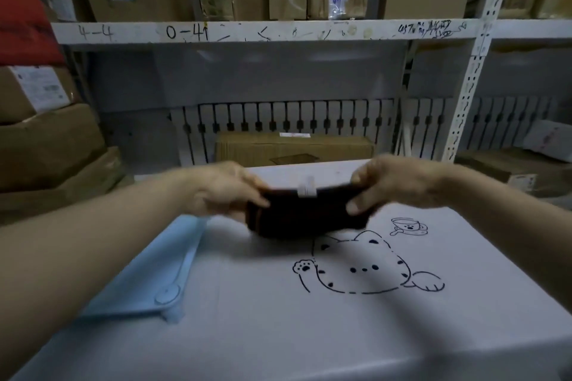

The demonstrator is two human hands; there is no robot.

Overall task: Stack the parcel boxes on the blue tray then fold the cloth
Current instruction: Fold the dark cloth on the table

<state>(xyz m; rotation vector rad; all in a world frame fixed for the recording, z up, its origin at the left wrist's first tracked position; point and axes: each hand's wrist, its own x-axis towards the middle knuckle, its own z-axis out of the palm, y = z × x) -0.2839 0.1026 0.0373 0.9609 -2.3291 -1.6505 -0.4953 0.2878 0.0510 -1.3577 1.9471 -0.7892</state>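
Nearest, the flat light-blue plastic tray [145,269] is lying left of the cat drawing. Just beyond the drawing, the left hand [221,190] and right hand [393,184] are each pinching an end of the dark folded cloth [305,213] above the white table [340,334]. Folding seems underway; next likely needs setting it down flat.

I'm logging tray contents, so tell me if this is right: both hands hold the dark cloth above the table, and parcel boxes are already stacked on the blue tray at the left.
One detail is wrong. The head view shows the blue tray with no boxes on its visible part. The rest stands: the left hand and right hand hold the dark cloth above the table.
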